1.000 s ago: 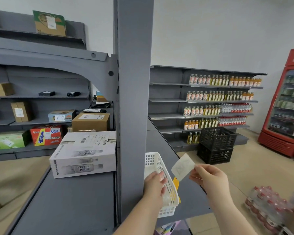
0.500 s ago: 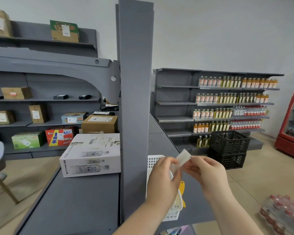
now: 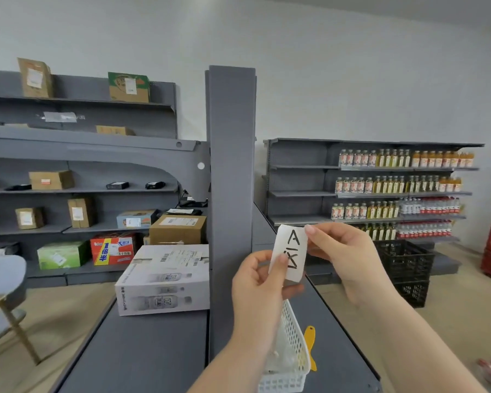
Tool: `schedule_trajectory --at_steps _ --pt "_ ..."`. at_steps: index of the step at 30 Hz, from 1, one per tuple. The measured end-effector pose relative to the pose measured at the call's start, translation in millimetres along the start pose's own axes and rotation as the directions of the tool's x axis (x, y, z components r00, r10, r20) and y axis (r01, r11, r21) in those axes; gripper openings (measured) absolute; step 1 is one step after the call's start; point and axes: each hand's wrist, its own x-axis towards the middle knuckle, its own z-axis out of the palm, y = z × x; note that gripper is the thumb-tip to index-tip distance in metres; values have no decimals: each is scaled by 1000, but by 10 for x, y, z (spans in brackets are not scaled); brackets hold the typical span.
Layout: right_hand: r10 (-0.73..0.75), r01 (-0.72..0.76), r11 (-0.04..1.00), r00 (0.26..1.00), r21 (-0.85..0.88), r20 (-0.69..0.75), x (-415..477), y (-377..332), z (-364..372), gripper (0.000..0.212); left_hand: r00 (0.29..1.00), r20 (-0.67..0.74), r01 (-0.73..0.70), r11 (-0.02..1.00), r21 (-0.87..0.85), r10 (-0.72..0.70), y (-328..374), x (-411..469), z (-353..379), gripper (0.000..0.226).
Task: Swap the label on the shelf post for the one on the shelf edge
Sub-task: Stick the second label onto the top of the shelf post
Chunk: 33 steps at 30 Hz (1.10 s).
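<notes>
A white paper label (image 3: 291,252) with a black hand-written "A" and another character is held upright in front of me. My left hand (image 3: 260,290) pinches its lower left edge with the thumb. My right hand (image 3: 343,255) pinches its top right corner. Both hands are just right of the tall grey shelf post (image 3: 230,194), whose visible face shows no label. The grey shelf (image 3: 142,350) lies below; its edge is out of view.
A white perforated basket (image 3: 292,361) with a yellow tag (image 3: 309,344) sits on the shelf under my hands. A white carton (image 3: 165,279) stands left of the post. Bottle shelves (image 3: 394,191) and black crates (image 3: 406,268) are at the right, a stool (image 3: 3,285) at the left.
The label rose from low beside the basket to chest height and turned its written side toward me. My left hand left the basket and took hold of the label too. The view tilted upward.
</notes>
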Motion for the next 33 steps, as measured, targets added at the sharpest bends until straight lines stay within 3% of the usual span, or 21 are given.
schedule_trajectory --at_steps 6,12,19,28,33 --pt "-170 171 982 985 -82 24 7 -265 105 13 999 -18 -32 999 0 32 221 -5 -82 12" --pt "-379 394 905 918 -157 120 171 -672 294 12 979 2 -198 940 277 205 536 137 -229 17" --pt "-590 608 752 793 -257 149 412 -976 515 12 912 90 -356 666 655 399 1003 353 -302 24" --pt "-838 799 430 527 -420 145 647 -1092 635 13 892 56 -358 624 695 449 1243 480 -302 31" --pt "-887 813 350 447 -465 114 719 -1009 668 10 872 43 -368 595 714 488 1232 515 -317 33"
